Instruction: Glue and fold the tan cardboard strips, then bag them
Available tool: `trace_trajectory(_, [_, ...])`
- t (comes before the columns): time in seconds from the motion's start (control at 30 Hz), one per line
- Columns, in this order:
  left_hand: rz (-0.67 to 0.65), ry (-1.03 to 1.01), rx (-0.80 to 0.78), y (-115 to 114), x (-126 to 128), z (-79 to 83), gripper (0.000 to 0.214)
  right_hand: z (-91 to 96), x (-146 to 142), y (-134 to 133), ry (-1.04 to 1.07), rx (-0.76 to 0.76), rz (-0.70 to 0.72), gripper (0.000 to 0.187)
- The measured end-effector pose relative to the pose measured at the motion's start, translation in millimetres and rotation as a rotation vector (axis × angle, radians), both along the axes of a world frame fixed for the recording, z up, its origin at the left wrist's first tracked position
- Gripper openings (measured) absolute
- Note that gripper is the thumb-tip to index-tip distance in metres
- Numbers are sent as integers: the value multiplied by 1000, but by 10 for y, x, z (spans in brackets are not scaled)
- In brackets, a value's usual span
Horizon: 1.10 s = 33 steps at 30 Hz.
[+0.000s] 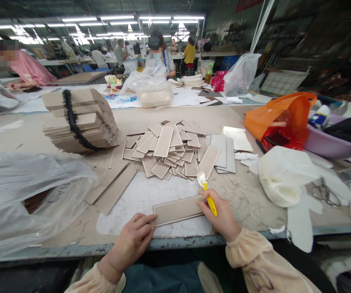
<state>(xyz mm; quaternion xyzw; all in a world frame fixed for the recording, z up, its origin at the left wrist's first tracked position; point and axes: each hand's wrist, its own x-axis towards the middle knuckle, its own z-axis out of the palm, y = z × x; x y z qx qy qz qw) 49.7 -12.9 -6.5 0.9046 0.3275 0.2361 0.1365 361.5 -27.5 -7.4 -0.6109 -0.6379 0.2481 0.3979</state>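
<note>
A long beige strip (177, 209) with a pale edge lies slanted on the white sheet (123, 215) near the table's front edge. My left hand (134, 236) pinches its left end between thumb and fingers. At the strip's right end is my right hand (220, 213), closed round a yellow-handled brush (211, 202) and touching the strip with its fingertips. White paste coats the bristles, which point away from me. Beyond the strip rises a loose heap of small beige rectangular pieces (163, 142). Two longer strips (116, 189) lie left of the sheet.
A strapped stack of boards (80, 120) stands at the back left, behind a clear plastic bag (31, 199). On the right are a white plastic jug (285, 175), scissors (326, 193), an orange bag (281, 118) and a purple basin (331, 140). Several people work beyond.
</note>
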Motion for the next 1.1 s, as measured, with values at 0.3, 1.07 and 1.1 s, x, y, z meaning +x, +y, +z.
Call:
trace_trajectory(0.3, [-25,12,24,28,-5,-20,15,-13,9,12,-153,59,-10,8])
trace_trajectory(1.07, [-54,15,135,90,-10,-32,16,209,-315,-70,-460,126,68,8])
trace_trajectory(1.1, [-56,16,140,99,-21,-48,16,193,-389,-71,-422,153,127,6])
